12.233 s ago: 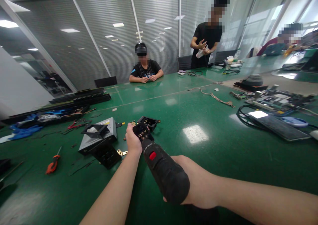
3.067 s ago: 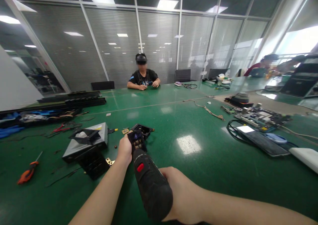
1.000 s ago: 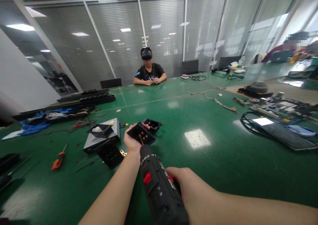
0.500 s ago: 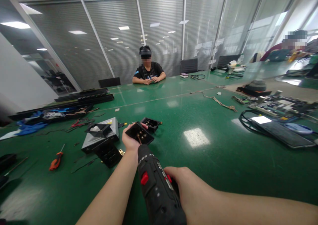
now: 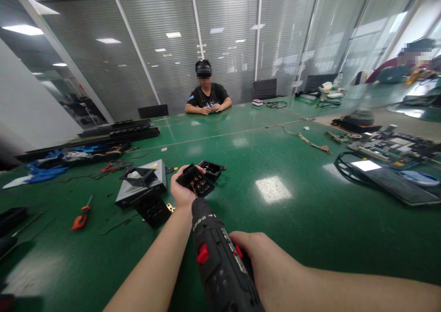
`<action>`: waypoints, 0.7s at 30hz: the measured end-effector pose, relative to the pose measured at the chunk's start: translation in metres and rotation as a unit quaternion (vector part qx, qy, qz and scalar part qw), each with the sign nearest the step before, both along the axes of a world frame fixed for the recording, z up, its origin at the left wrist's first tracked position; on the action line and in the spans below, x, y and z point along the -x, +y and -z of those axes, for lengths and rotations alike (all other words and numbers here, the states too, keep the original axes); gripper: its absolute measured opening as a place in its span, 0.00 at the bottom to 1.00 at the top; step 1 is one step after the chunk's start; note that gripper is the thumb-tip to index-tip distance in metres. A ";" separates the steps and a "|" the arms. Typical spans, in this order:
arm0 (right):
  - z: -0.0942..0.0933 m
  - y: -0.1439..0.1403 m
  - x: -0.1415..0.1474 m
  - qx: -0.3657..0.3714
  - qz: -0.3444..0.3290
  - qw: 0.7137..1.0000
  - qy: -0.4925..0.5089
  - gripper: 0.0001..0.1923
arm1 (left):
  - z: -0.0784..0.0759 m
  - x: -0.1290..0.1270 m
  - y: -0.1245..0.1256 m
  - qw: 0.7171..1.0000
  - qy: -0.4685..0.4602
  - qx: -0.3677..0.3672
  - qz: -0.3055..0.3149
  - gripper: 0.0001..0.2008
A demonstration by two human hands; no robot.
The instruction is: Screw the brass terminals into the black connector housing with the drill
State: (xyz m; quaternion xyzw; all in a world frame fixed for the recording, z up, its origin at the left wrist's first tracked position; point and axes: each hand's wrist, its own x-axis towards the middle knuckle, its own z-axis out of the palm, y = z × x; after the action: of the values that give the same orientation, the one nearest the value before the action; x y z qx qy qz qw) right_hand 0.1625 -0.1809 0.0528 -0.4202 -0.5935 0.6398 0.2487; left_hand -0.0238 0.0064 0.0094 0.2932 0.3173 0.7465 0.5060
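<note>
My left hand is wrapped round a black plastic box with brass-coloured metal parts inside, its open side tilted toward me. In my right hand is a black cordless drill with red switches. The drill's bit reaches into the box; whether it touches a screw I cannot make out. Just beyond the box lies a similar black box with brass parts. Left of my hand, a black plastic piece leans near a grey metal case, on which another black frame rests.
An orange screwdriver lies at the left on the green table. Blue gloves and black bars are farther back. At the right are circuit boards and a dark flat panel. Another person sits opposite.
The box in my left hand has tilted, showing more of its brass parts. The drill stays at it, in my right hand. The view has shifted slightly.
</note>
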 end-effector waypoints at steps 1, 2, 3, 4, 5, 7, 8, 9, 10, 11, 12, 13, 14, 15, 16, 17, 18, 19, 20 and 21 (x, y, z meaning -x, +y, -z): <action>0.001 0.000 0.000 0.000 -0.003 1.000 0.003 0.29 | 0.000 0.000 0.000 1.000 -0.004 -0.008 0.002 0.18; 0.002 -0.001 0.000 0.001 -0.006 1.000 0.008 0.29 | 0.000 0.000 -0.001 1.000 -0.007 -0.014 0.003 0.18; 0.003 -0.001 0.000 0.002 -0.007 1.000 0.012 0.29 | -0.001 -0.001 -0.001 1.000 -0.007 -0.020 0.005 0.18; 0.003 0.000 0.000 0.002 -0.008 1.000 0.014 0.29 | -0.002 -0.001 -0.002 1.000 -0.005 -0.027 0.007 0.18; 0.003 0.000 -0.001 0.002 -0.012 1.000 0.013 0.29 | -0.003 -0.001 -0.002 0.999 -0.003 -0.033 0.009 0.18; 0.002 0.000 -0.001 0.001 -0.014 1.000 0.008 0.28 | -0.005 -0.002 -0.003 0.999 -0.001 -0.035 0.013 0.18; 0.001 0.000 -0.001 0.001 -0.015 1.000 0.010 0.28 | -0.006 -0.002 -0.004 0.999 -0.002 -0.032 0.014 0.19; -0.001 0.000 -0.001 0.001 -0.015 1.000 0.014 0.27 | -0.007 -0.002 -0.004 1.000 -0.003 -0.027 0.016 0.19; -0.002 0.000 -0.002 0.002 -0.014 1.000 0.021 0.27 | -0.007 -0.002 -0.005 1.000 -0.005 -0.023 0.016 0.20; -0.004 -0.001 -0.002 0.004 -0.014 0.999 0.029 0.27 | -0.008 -0.002 -0.005 1.000 -0.006 -0.022 0.017 0.20; -0.006 -0.001 -0.002 0.006 -0.014 0.999 0.034 0.27 | -0.008 -0.002 -0.004 1.000 -0.007 -0.023 0.018 0.20; -0.007 -0.002 -0.002 0.009 -0.016 0.999 0.036 0.28 | -0.008 -0.001 -0.004 0.999 -0.008 -0.026 0.019 0.20; -0.008 -0.002 -0.002 0.010 -0.017 0.999 0.036 0.28 | -0.007 -0.001 -0.004 0.999 -0.010 -0.031 0.021 0.20; -0.009 -0.003 -0.003 0.008 -0.016 0.999 0.035 0.28 | -0.007 0.000 -0.003 0.999 -0.012 -0.036 0.024 0.19; -0.009 -0.003 -0.003 0.006 -0.014 0.999 0.034 0.28 | -0.007 0.000 -0.003 0.999 -0.015 -0.041 0.027 0.19; -0.010 -0.003 -0.003 0.004 -0.012 0.999 0.033 0.28 | -0.007 0.001 -0.002 0.998 -0.016 -0.045 0.030 0.19; -0.011 -0.003 -0.003 0.003 -0.010 0.999 0.034 0.28 | -0.007 0.001 -0.002 0.998 -0.017 -0.049 0.031 0.19; -0.012 -0.003 -0.003 0.005 -0.008 0.999 0.035 0.27 | -0.007 0.002 -0.001 0.998 -0.019 -0.053 0.032 0.18; -0.013 -0.003 -0.003 0.008 -0.006 0.999 0.036 0.27 | -0.007 0.002 -0.001 0.998 -0.019 -0.057 0.033 0.18; -0.014 -0.002 -0.002 0.015 -0.007 0.999 0.037 0.26 | -0.007 0.003 0.000 0.997 -0.020 -0.061 0.034 0.18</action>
State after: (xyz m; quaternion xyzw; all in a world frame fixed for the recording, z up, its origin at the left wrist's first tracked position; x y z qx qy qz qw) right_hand 0.1649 -0.1833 0.0672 -0.3958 -0.5771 0.6653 0.2602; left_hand -0.0264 0.0060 0.0160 0.3188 0.2508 0.7527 0.5186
